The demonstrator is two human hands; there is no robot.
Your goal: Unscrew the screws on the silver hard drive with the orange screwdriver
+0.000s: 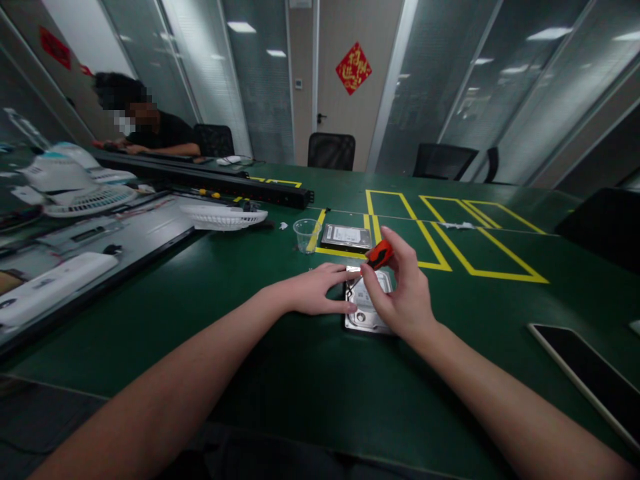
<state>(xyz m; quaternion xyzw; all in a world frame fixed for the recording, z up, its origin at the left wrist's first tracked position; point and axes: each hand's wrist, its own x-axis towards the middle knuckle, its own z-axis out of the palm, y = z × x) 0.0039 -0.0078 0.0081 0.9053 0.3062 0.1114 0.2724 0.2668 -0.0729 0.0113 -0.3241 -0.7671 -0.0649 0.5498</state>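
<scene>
A silver hard drive (369,323) lies on the green table in front of me, its label side up. My left hand (320,290) rests at its left side, thumb and index finger stretched apart and touching the top. In my right hand (407,287) is a screwdriver with a red and black handle (381,255), tilted over the drive. The fingers are closed around the handle; the shaft slants down to the drive's upper left, and I cannot tell whether its tip sits in a screw. Part of the drive is hidden under both hands.
Behind the drive are a second hard drive (347,237) and a clear plastic cup (307,236). Yellow tape rectangles (505,273) mark the table. A phone-like slab (585,373) lies right; a white fan (75,177) and panel stand left. A person (160,137) sits across the table.
</scene>
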